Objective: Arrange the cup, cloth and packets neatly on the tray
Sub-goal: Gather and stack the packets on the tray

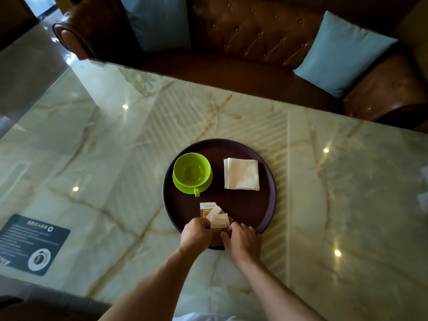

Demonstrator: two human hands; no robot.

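Both forearms extended forward, converging. Left hand (196,232) with fingers curled under, knuckles up; right hand (243,238) just beside it, fingers curled, thumb pointing toward the left hand.

We count one round tray (268,181), one green cup (192,171) on one saucer (179,185), one folded cloth (242,174), about four overlapping packets (216,215), two blue cushions (342,54).
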